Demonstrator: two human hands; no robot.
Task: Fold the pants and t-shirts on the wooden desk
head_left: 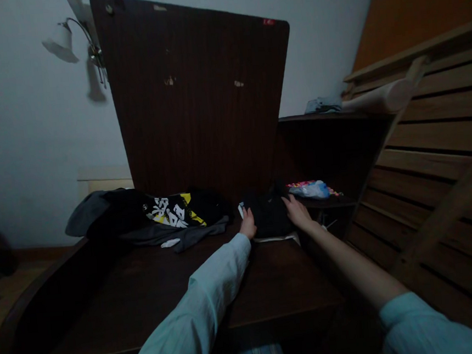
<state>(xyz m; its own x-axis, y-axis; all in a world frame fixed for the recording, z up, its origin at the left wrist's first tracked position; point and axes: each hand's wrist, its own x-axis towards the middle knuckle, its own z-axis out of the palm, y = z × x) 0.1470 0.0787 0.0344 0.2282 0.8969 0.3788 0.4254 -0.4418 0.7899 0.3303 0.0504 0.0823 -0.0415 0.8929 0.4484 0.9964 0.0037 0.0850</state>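
Note:
A folded black garment point(267, 214) lies on a pale-edged layer point(276, 238) at the back right of a dark wooden desk. My left hand point(247, 224) holds its left side, fingers closed at the edge near a small white patch. On the opposite side, my right hand point(298, 213) grips the garment's right edge, the fingertips partly lost in the dark cloth. Left of my hands, a black garment with white and yellow print point(177, 211) rests in a loose heap with grey clothing point(142, 237).
A tall dark panel point(199, 92) stands behind the desk point(155, 294). To the right are a shelf unit point(317, 116) with a colourful plastic packet point(311, 189), a pale roll point(381, 97) on top, and a leaning slatted wooden frame point(435, 143). A wall lamp point(62, 43) hangs at left.

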